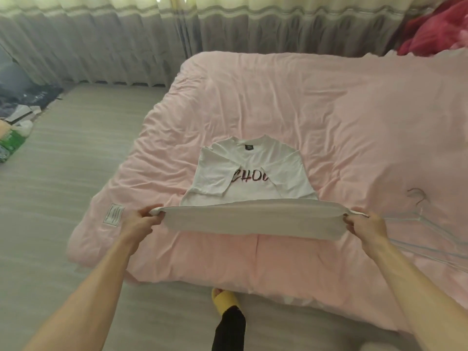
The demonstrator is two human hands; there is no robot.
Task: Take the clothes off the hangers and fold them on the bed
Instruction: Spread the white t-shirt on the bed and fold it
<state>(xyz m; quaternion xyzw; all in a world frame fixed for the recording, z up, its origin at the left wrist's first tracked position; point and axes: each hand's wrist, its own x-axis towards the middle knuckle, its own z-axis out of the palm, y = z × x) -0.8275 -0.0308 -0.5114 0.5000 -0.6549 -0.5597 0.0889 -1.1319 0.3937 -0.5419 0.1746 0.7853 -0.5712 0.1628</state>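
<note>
Pink-quilted bed (329,110), creased. White T-shirt (253,173) flat at its middle, sleeves folded in, collar far; near hem lifted and stretched taut. Left hand (141,221), right hand (364,224): each grip closed, pinching one hem corner. Pale wire hangers (415,219) on the bed, right. Grey curtains (101,41) far; grey floor (63,186) left; red bedding (435,29) far right.

Pink bed (316,102): T-shirt (250,173), hangers (417,224).
</note>
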